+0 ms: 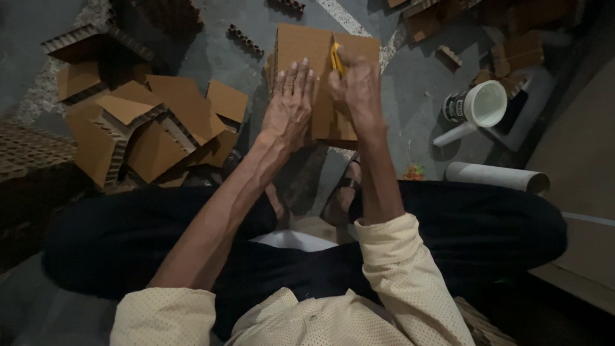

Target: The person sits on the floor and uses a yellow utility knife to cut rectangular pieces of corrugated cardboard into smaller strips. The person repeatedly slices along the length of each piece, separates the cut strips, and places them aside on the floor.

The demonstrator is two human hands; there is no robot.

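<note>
**Two hands on a cardboard block, a yellow tool at its top face**

The person sat cross-legged on the grey floor (410, 109), and the cardboard block (301, 48) stood on the floor just in front of the crossed legs, near the sandalled foot (346, 192). The left hand (288, 109) lay flat on the block, its fingers (296, 75) spread narrowly and pressing down; in my judgement this was to keep the block from sliding. The right hand (360, 90) was closed around a small yellow tool (336, 59), most likely a cutter, whose tip touched the brown top face. The fingers of this hand were curled tight on the tool, so the blade itself could not be seen.

The block looked thick, made of honeycomb cardboard, with a smooth brown face and a ribbed edge on its left side.

To the left lay a pile of cut cardboard pieces (160, 128), of the same material. To the right stood a white cup (480, 104) on its side and a pale tube (496, 176), both well apart from the hands.
</note>
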